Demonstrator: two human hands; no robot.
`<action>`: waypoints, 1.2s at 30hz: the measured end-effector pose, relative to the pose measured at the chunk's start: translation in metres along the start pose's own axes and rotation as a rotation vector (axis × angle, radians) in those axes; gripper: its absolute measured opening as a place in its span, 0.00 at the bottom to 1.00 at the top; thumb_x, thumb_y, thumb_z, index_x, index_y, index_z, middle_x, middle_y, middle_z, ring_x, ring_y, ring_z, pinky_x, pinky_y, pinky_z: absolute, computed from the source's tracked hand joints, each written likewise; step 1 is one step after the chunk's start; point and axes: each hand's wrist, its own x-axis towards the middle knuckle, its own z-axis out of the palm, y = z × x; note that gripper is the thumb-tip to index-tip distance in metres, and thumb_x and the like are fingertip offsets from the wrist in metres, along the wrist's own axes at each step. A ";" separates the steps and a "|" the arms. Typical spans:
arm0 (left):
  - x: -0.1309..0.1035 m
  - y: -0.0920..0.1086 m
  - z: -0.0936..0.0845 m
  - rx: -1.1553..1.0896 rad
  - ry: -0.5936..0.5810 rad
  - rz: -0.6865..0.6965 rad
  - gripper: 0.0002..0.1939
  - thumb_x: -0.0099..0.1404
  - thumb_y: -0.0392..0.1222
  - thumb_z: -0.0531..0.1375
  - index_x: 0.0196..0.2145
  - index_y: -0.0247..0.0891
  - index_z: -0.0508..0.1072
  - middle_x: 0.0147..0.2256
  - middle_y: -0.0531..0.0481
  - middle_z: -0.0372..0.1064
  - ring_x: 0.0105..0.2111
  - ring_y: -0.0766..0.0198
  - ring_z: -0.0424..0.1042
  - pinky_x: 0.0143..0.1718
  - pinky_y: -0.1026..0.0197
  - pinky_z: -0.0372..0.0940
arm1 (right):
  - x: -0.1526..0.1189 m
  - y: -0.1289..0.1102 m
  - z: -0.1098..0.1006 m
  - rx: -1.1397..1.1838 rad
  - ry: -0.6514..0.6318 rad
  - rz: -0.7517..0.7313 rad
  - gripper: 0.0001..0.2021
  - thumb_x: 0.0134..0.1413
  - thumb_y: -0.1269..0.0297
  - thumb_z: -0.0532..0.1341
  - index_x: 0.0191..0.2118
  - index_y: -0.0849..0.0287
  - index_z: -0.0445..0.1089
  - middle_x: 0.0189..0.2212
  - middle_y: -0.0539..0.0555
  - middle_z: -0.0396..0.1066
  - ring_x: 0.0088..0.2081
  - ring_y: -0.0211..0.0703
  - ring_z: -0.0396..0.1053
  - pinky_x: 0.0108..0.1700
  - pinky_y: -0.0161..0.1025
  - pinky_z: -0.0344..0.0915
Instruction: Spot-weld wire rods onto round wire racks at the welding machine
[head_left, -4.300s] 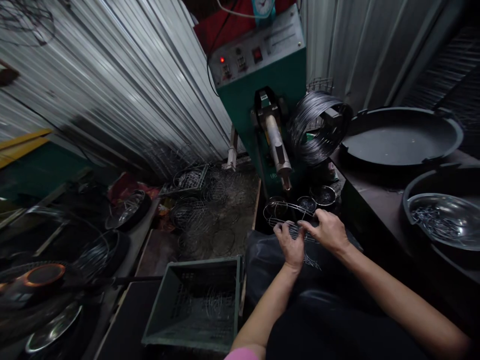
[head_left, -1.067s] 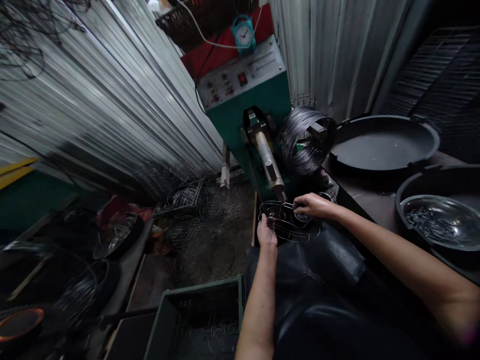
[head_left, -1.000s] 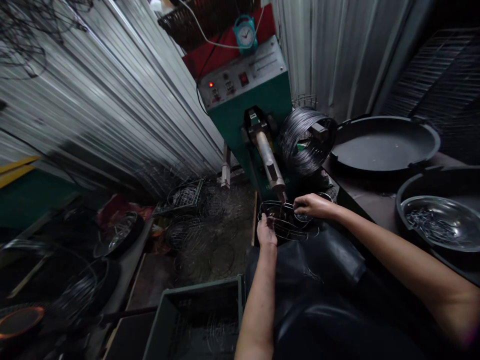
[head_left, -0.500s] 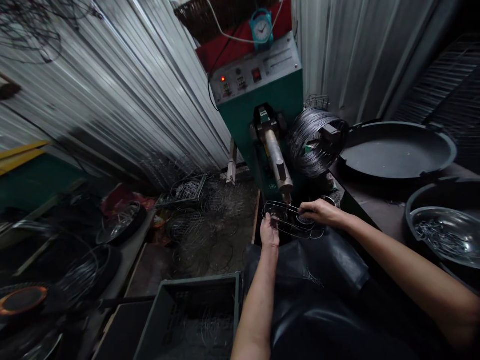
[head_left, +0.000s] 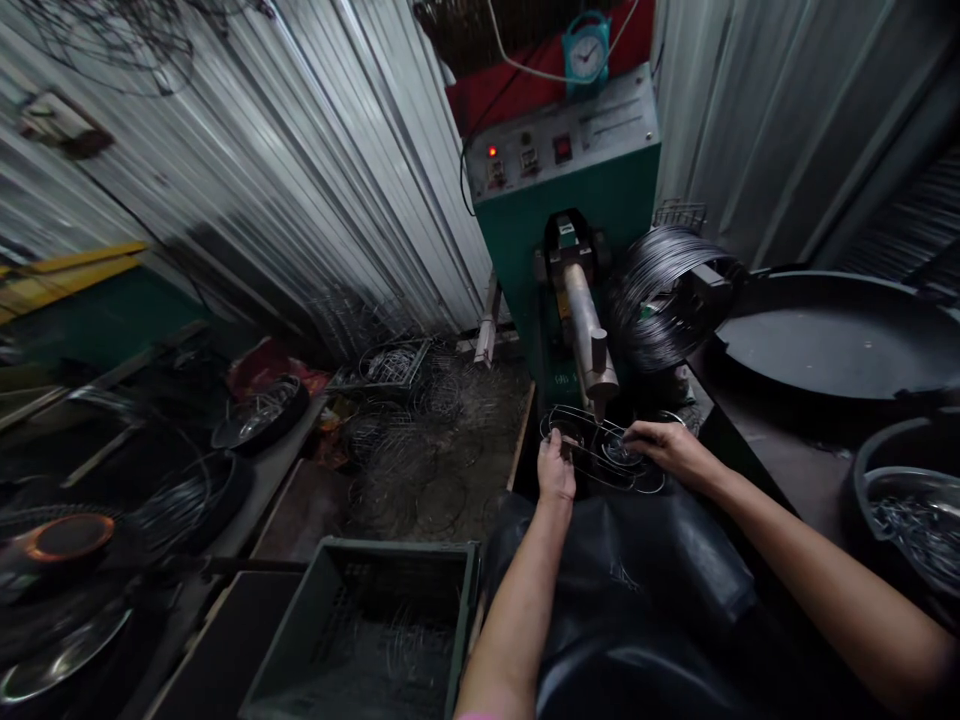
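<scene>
A wire frame (head_left: 600, 469) with rounded ends lies level under the welding machine's metal tip (head_left: 600, 408). My left hand (head_left: 556, 470) grips its left end between thumb and fingers. My right hand (head_left: 671, 448) is closed in a pinch at the frame's right side, just right of the tip; what sits between its fingertips is too small to make out. Below the frame, partly covered by it, is a small round dish (head_left: 619, 452). A cylindrical metal arm (head_left: 583, 305) reaches down from the green machine (head_left: 510, 225) to the tip.
A wire coil (head_left: 637, 300) hangs right of the machine arm. Farther right are a large black pan (head_left: 817, 340) and a metal bowl of small wire pieces (head_left: 919, 525). A green crate (head_left: 360, 548) stands at lower left, with wire rings (head_left: 435, 500) on the floor beyond.
The view has swung left, so everything sits farther right. My right hand has shifted slightly away from the tip, to the right. My left hand keeps hold of the wire frame.
</scene>
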 end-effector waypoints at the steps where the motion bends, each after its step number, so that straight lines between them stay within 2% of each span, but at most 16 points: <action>1: 0.001 -0.001 0.000 0.000 -0.001 -0.001 0.17 0.50 0.51 0.65 0.25 0.35 0.66 0.21 0.55 0.65 0.24 0.70 0.67 0.35 0.64 0.59 | 0.002 0.000 0.000 0.003 0.010 0.008 0.13 0.50 0.54 0.56 0.30 0.58 0.71 0.25 0.50 0.71 0.29 0.41 0.67 0.33 0.35 0.62; 11: 0.003 -0.004 0.005 -0.041 0.079 -0.076 0.16 0.50 0.49 0.66 0.23 0.33 0.67 0.20 0.53 0.65 0.21 0.71 0.65 0.30 0.65 0.59 | 0.009 -0.005 -0.005 0.036 -0.017 0.067 0.13 0.48 0.54 0.57 0.28 0.58 0.71 0.22 0.50 0.69 0.27 0.41 0.66 0.30 0.35 0.61; 15: -0.008 0.003 0.007 -0.022 0.109 -0.072 0.16 0.53 0.50 0.64 0.27 0.33 0.68 0.24 0.51 0.67 0.25 0.69 0.67 0.34 0.64 0.61 | 0.009 -0.008 -0.007 0.009 0.007 0.064 0.13 0.46 0.53 0.59 0.29 0.58 0.72 0.25 0.50 0.72 0.30 0.43 0.68 0.33 0.36 0.62; 17: -0.024 0.005 0.004 0.067 0.132 0.018 0.16 0.56 0.51 0.61 0.32 0.34 0.68 0.30 0.48 0.69 0.32 0.66 0.70 0.40 0.61 0.61 | 0.010 -0.009 -0.007 -0.008 0.020 0.064 0.14 0.46 0.52 0.59 0.29 0.57 0.72 0.24 0.50 0.72 0.30 0.44 0.69 0.32 0.36 0.62; 19: -0.044 0.002 0.001 0.230 0.146 0.183 0.19 0.54 0.50 0.63 0.39 0.36 0.67 0.38 0.45 0.69 0.41 0.62 0.69 0.46 0.59 0.59 | 0.010 -0.010 -0.007 -0.020 0.021 0.059 0.14 0.46 0.51 0.59 0.28 0.57 0.72 0.24 0.50 0.73 0.29 0.44 0.69 0.32 0.36 0.62; 21: -0.063 -0.005 0.001 0.435 0.091 0.308 0.27 0.47 0.47 0.68 0.43 0.38 0.66 0.43 0.43 0.68 0.47 0.58 0.66 0.50 0.57 0.56 | 0.009 -0.011 -0.006 -0.034 0.024 0.054 0.13 0.46 0.53 0.59 0.28 0.57 0.73 0.24 0.50 0.73 0.29 0.44 0.69 0.31 0.36 0.62; 23: -0.074 -0.012 0.007 0.603 0.005 0.317 0.32 0.41 0.45 0.70 0.44 0.37 0.66 0.45 0.40 0.67 0.49 0.54 0.64 0.53 0.55 0.54 | 0.008 -0.012 -0.005 -0.056 0.032 0.048 0.10 0.46 0.56 0.59 0.28 0.57 0.73 0.24 0.50 0.73 0.29 0.43 0.69 0.32 0.35 0.62; 26: -0.077 -0.022 0.018 0.729 -0.047 0.325 0.37 0.40 0.47 0.71 0.48 0.36 0.64 0.49 0.37 0.64 0.52 0.50 0.61 0.55 0.51 0.52 | 0.005 -0.012 -0.001 -0.092 0.061 0.047 0.08 0.47 0.61 0.58 0.30 0.58 0.73 0.25 0.50 0.73 0.29 0.42 0.70 0.32 0.35 0.62; 31: -0.073 -0.031 0.019 0.930 -0.119 0.414 0.57 0.31 0.46 0.73 0.58 0.36 0.52 0.55 0.35 0.56 0.57 0.47 0.56 0.56 0.50 0.51 | 0.000 -0.013 0.009 -0.113 0.101 0.043 0.08 0.50 0.62 0.57 0.31 0.57 0.73 0.26 0.51 0.74 0.29 0.42 0.71 0.31 0.34 0.63; 33: -0.071 -0.033 0.016 0.951 -0.108 0.447 0.56 0.35 0.45 0.72 0.59 0.35 0.50 0.54 0.36 0.58 0.55 0.49 0.58 0.55 0.50 0.53 | -0.004 -0.015 0.010 -0.102 0.122 0.029 0.09 0.50 0.62 0.56 0.32 0.57 0.73 0.28 0.52 0.75 0.30 0.43 0.72 0.33 0.35 0.65; 36: -0.064 -0.032 0.013 0.888 -0.098 0.428 0.46 0.44 0.43 0.68 0.58 0.36 0.53 0.49 0.39 0.62 0.49 0.53 0.64 0.51 0.53 0.57 | -0.015 -0.013 0.004 -0.014 0.232 -0.028 0.14 0.51 0.58 0.57 0.41 0.56 0.73 0.40 0.54 0.74 0.41 0.47 0.71 0.43 0.40 0.66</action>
